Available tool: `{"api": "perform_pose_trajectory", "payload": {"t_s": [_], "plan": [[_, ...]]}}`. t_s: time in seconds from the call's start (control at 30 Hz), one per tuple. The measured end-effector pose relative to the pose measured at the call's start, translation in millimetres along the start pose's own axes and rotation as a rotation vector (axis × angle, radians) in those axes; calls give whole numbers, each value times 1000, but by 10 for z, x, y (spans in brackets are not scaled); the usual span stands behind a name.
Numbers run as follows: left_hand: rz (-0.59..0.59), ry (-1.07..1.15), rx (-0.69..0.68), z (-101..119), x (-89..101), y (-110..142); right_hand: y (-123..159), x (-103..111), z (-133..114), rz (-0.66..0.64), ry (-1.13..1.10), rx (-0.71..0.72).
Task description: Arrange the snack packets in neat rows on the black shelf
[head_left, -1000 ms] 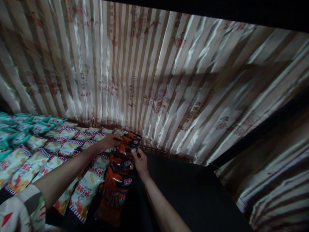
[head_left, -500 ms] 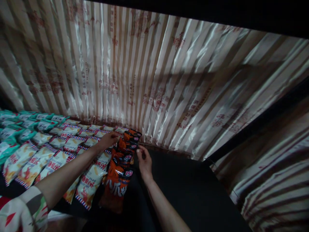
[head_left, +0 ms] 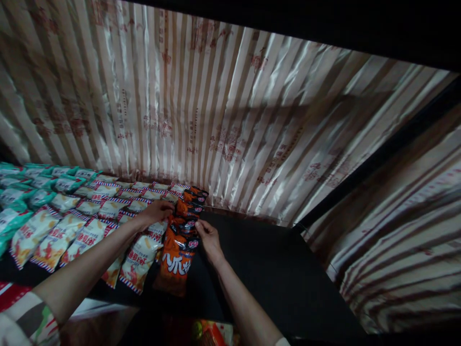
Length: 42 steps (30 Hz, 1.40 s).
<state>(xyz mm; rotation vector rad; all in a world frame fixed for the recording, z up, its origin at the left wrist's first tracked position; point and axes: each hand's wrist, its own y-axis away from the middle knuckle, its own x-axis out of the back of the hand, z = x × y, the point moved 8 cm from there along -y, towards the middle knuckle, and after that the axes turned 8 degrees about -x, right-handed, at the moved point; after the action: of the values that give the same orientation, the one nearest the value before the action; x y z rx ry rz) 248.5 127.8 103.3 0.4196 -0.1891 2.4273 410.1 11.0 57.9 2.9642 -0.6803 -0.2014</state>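
A row of orange and black snack bags [head_left: 178, 254] lies overlapped on a dark shelf [head_left: 273, 274], running back toward the striped wall. My left hand [head_left: 158, 211] rests with curled fingers on the left edge of that row, near its far end. My right hand [head_left: 207, 238] pinches the right top corner of the nearest orange bag. White snack bags with red and blue striped edges [head_left: 139, 257] lie directly to the left of the orange row.
Further left are more rows of white bags [head_left: 54, 235] and green bags [head_left: 21, 192]. A shiny striped printed sheet [head_left: 216, 120] lines the back and right side. More packets [head_left: 212, 331] show below the shelf's front edge.
Both hands have drawn back toward me along the orange row. The right hand went from the far bags to the nearest bag's top corner. My view has tilted down slightly.
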Motion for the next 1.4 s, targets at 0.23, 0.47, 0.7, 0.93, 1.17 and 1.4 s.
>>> {"api": "perform_pose_trajectory", "payload": {"t_s": [0.23,0.47,0.7,0.93,1.17,1.4], "plan": [[-41,25,4,-15,-66,10,22,-118,-73,-130,-29,43],[27,-17,11,59,-41,4,-56,-84,-51,-27,-1,76],[76,-45,8,104,-3,15,-86,-109,-63,-17,5,73],[113,-75,-14,48,-8,41,30,-42,-54,13,28,61],[150,-134,-36,105,-14,133,562,194,141,210,30,14],[362,-334,-141,310,96,525,1026,57,513,225,87,-2]]}}
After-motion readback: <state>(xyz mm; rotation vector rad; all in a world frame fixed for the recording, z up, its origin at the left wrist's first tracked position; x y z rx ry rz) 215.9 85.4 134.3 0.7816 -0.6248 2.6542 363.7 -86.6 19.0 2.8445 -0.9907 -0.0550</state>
